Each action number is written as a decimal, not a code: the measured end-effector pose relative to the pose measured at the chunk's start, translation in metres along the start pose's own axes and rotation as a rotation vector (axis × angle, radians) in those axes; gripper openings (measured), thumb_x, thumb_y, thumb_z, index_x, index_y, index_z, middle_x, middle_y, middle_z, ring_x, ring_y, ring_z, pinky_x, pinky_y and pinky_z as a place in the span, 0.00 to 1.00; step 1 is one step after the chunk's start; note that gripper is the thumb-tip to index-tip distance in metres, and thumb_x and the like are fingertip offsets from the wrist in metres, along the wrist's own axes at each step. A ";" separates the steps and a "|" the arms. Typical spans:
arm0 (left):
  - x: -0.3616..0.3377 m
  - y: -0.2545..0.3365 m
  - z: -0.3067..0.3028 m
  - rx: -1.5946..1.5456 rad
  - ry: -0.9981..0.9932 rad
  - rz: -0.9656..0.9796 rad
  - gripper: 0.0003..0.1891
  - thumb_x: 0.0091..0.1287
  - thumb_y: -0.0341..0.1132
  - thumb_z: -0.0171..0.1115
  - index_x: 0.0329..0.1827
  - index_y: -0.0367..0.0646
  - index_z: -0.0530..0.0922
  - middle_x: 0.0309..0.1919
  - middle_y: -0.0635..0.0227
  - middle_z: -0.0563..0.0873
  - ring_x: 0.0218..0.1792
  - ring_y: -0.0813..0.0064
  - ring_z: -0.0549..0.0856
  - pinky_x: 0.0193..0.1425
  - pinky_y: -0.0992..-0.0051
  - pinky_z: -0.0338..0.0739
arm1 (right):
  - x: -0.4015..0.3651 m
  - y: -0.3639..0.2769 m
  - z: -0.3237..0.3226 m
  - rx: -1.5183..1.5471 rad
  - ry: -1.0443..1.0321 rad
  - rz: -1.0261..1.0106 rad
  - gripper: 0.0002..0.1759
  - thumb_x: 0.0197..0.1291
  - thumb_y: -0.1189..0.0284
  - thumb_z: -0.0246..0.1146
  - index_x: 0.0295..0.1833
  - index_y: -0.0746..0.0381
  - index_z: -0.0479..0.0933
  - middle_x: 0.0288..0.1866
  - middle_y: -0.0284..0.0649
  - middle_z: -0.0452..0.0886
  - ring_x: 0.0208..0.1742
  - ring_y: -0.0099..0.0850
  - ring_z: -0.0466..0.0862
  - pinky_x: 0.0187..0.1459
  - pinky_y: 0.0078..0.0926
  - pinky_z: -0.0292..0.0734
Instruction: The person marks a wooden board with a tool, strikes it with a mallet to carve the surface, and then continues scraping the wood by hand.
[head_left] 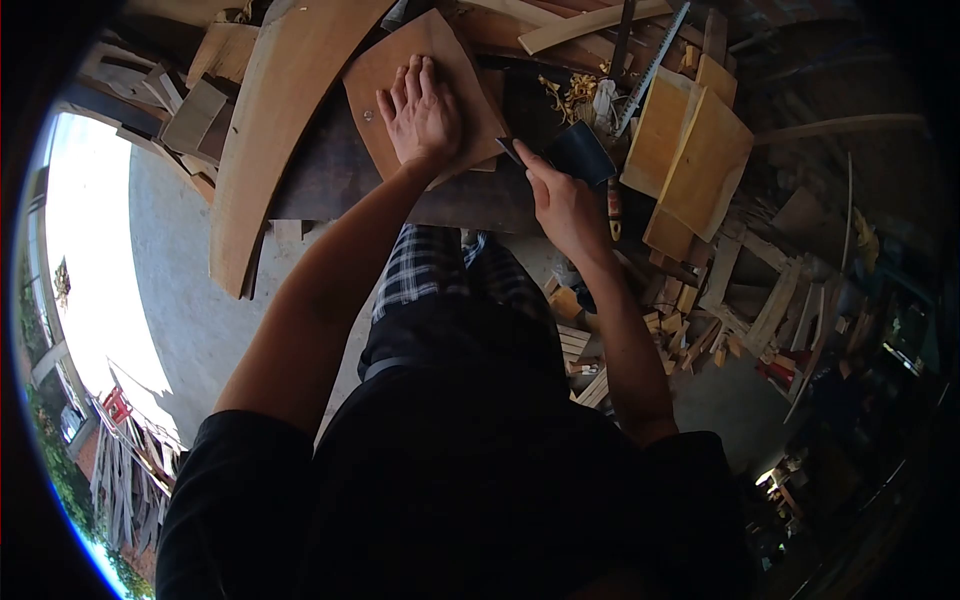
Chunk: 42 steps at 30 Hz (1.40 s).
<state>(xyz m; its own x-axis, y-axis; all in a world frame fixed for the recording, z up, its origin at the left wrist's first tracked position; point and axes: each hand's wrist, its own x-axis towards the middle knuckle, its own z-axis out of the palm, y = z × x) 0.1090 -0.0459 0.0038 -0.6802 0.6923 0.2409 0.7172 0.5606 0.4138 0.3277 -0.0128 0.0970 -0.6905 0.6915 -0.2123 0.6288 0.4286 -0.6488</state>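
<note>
My left hand (418,115) lies flat, fingers stretched out, on a curved-edged brown wooden board (465,75) on the dark workbench (325,165). By the board's right corner, my right hand (568,205) pinches a small dark piece of sandpaper (508,150), its index finger reaching along it. A larger dark blue-grey sheet (585,153) lies just beyond that hand. Close by on the right are a brush with a wooden handle (614,215) and a pale crumpled bag (605,105).
A long curved plank (265,140) stretches along the left side of the bench. Yellowish boards (705,165) are stacked at the right, near a saw blade (655,65) and wood shavings (570,97). Scrap wood (690,325) litters the floor at the lower right.
</note>
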 end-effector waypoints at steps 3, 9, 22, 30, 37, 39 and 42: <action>0.000 0.000 -0.001 0.005 -0.007 -0.006 0.28 0.77 0.44 0.46 0.78 0.47 0.65 0.80 0.67 0.67 0.82 0.62 0.60 0.85 0.47 0.42 | -0.001 0.000 0.010 0.070 0.069 -0.023 0.23 0.75 0.69 0.56 0.73 0.46 0.75 0.41 0.58 0.85 0.44 0.57 0.86 0.44 0.54 0.81; -0.001 0.002 -0.004 0.008 -0.010 -0.004 0.28 0.78 0.44 0.45 0.79 0.47 0.65 0.80 0.68 0.67 0.82 0.62 0.60 0.85 0.49 0.44 | 0.031 -0.007 0.010 0.058 0.043 0.024 0.24 0.75 0.70 0.57 0.74 0.46 0.73 0.43 0.58 0.85 0.47 0.57 0.85 0.45 0.55 0.82; -0.001 0.003 -0.004 -0.004 -0.018 -0.032 0.28 0.77 0.43 0.46 0.78 0.47 0.66 0.79 0.67 0.68 0.81 0.62 0.61 0.85 0.47 0.44 | 0.015 -0.005 0.001 -0.038 -0.014 0.006 0.26 0.73 0.70 0.57 0.75 0.43 0.72 0.38 0.57 0.86 0.42 0.56 0.86 0.43 0.58 0.82; 0.003 -0.001 -0.003 0.021 -0.019 -0.014 0.28 0.77 0.44 0.46 0.79 0.46 0.65 0.80 0.68 0.67 0.81 0.62 0.60 0.85 0.47 0.43 | 0.022 -0.006 0.004 -0.047 0.019 -0.012 0.25 0.73 0.68 0.58 0.74 0.42 0.73 0.36 0.57 0.86 0.40 0.57 0.86 0.42 0.57 0.83; 0.005 0.002 -0.003 0.008 0.001 -0.007 0.28 0.77 0.44 0.45 0.78 0.46 0.65 0.80 0.67 0.67 0.82 0.62 0.59 0.85 0.47 0.43 | 0.010 -0.010 -0.005 -0.076 -0.033 0.025 0.24 0.75 0.66 0.56 0.74 0.42 0.73 0.36 0.58 0.86 0.41 0.57 0.86 0.44 0.56 0.83; -0.001 0.000 -0.003 0.009 -0.020 -0.016 0.28 0.78 0.44 0.45 0.78 0.46 0.65 0.80 0.67 0.66 0.82 0.62 0.59 0.85 0.47 0.43 | 0.022 -0.014 -0.001 -0.057 -0.031 0.039 0.24 0.75 0.67 0.56 0.74 0.42 0.73 0.36 0.58 0.86 0.41 0.57 0.86 0.44 0.56 0.83; 0.001 0.000 -0.001 0.066 -0.024 -0.015 0.27 0.78 0.44 0.46 0.79 0.49 0.64 0.79 0.68 0.67 0.81 0.64 0.61 0.84 0.50 0.45 | 0.025 -0.011 -0.002 -0.054 -0.026 0.055 0.24 0.75 0.68 0.56 0.74 0.43 0.73 0.36 0.58 0.86 0.41 0.57 0.86 0.44 0.56 0.83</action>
<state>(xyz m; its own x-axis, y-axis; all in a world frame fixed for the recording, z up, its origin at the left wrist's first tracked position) 0.1077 -0.0455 0.0049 -0.6875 0.6939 0.2141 0.7161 0.5991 0.3581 0.3040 0.0009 0.1007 -0.6632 0.6995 -0.2662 0.6838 0.4216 -0.5955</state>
